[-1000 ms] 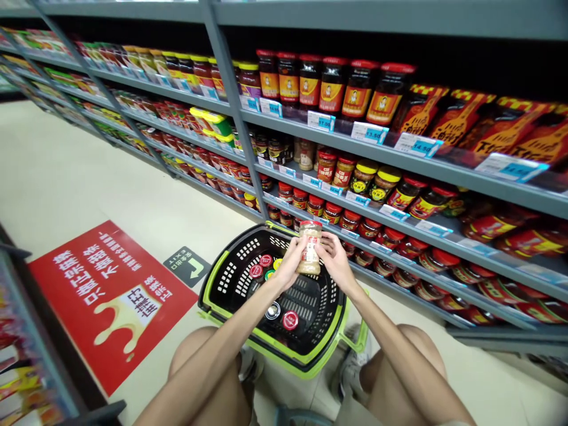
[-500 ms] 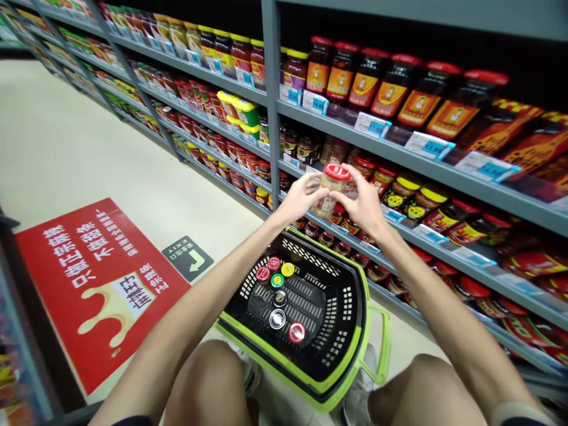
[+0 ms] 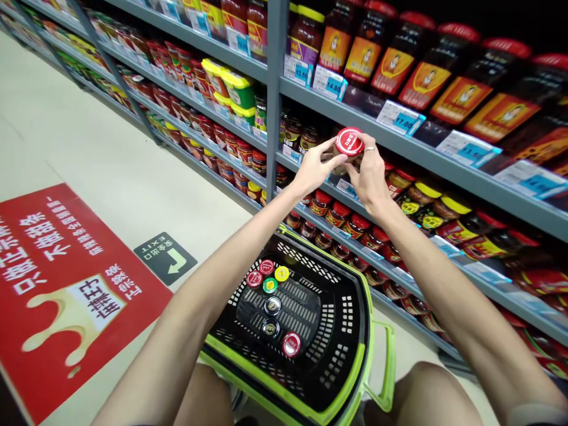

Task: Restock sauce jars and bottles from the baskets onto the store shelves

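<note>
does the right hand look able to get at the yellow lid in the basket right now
Probably not at once: the right hand and left hand both hold the jar by the shelf. Otherwise likely yes: the basket is open on top and nothing covers the yellow lid.

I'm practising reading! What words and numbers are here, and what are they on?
"EXIT": dark floor sign
"安全出口": same sign
"麻辣王子": red floor poster
"12.50": left price tag
"14.80": next price tag
"17.00": third price tag
Too small or blurred for me: other poster lines, other price tags, jar labels, the held jar's lid.
</note>
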Motion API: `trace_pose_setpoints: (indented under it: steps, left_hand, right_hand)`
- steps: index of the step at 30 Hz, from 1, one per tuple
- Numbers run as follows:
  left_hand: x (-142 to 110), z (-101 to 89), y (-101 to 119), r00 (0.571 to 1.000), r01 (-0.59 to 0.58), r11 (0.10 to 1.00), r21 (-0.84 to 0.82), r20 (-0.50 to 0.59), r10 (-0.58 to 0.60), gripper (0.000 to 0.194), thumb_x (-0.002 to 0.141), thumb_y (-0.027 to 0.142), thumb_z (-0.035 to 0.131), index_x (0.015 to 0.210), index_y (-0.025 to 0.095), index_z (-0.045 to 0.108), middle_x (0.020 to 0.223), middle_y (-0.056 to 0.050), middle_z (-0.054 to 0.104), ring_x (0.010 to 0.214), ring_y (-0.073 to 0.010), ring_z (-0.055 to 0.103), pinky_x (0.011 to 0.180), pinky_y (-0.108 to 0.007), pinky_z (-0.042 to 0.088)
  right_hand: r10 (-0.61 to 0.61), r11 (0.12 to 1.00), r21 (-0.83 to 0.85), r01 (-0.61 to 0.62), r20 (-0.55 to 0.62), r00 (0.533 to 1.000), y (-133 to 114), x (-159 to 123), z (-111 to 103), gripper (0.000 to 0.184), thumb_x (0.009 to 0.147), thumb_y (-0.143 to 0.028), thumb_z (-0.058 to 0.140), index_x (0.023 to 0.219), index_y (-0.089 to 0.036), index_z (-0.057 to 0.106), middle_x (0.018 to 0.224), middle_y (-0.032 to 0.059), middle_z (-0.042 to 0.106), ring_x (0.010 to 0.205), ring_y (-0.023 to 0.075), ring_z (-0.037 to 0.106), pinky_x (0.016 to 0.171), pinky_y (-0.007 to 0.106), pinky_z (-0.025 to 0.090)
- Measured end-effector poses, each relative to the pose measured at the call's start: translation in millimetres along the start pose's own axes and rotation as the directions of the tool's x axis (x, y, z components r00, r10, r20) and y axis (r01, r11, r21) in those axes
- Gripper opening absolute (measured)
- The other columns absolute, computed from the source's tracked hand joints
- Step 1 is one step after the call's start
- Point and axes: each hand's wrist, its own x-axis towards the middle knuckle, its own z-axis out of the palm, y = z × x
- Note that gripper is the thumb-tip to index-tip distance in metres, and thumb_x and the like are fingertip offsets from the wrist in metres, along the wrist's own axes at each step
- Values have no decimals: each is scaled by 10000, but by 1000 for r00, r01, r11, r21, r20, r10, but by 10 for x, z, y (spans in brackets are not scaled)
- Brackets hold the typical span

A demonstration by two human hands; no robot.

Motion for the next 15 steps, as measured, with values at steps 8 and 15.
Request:
trace_pose_setpoints:
  steps: [8, 15]
  left_hand:
    - [67, 28, -265, 1000, 4, 1000, 26, 24, -4, 632, 982, 615, 725, 1385, 128, 718, 1384, -186, 775, 1288, -316, 732, 1174, -454, 536]
    - [242, 155, -418, 993, 114, 990, 80, -12, -114, 518, 1006, 587, 720, 1238, 126, 755, 1226, -154, 806, 1289, -316, 709, 1212, -460, 490]
  right_hand:
    - [134, 965, -245, -94, 150, 980, 59, 116, 76, 660, 1097, -533, 563, 1613, -148, 415, 1414, 245, 636, 1317, 412, 658, 1128, 648, 558]
    - [188, 869, -489, -75, 185, 965, 113, 238, -96, 711, 1105, -649, 508, 1514, -67, 507, 1383, 287, 656, 1349, 445, 637, 1142, 659, 507]
